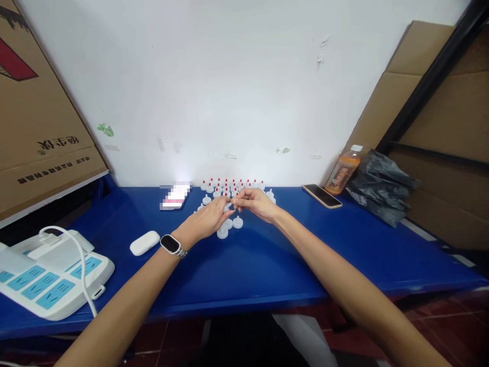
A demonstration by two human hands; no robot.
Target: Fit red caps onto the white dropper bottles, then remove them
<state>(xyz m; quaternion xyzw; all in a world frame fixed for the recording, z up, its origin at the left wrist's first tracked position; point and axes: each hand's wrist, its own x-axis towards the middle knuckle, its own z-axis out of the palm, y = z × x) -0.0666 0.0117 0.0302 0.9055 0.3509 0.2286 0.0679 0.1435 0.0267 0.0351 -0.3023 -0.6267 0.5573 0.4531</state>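
Observation:
My left hand (208, 216) is closed around a translucent white nozzle cap (228, 207), partly covered by the fingers. Meeting it at the nozzle's tip, my right hand (257, 204) is closed in a pinch; whatever lies between its fingertips is too small and covered to make out. Just beyond both hands stand rows of white nozzle caps with red tips (226, 185). Plain white nozzle caps without red tips, such as one near cap (222, 232) and another cap (237, 222), stand upright below and around the hands.
The blue table (244, 278) meets a white wall. Left are a power strip (57, 285) with a white cable, a white earbud case (144, 243) and a blurred-out phone-like object (175, 196). Right are a phone (323, 196), an orange drink bottle (343, 171) and a black plastic bag (382, 186).

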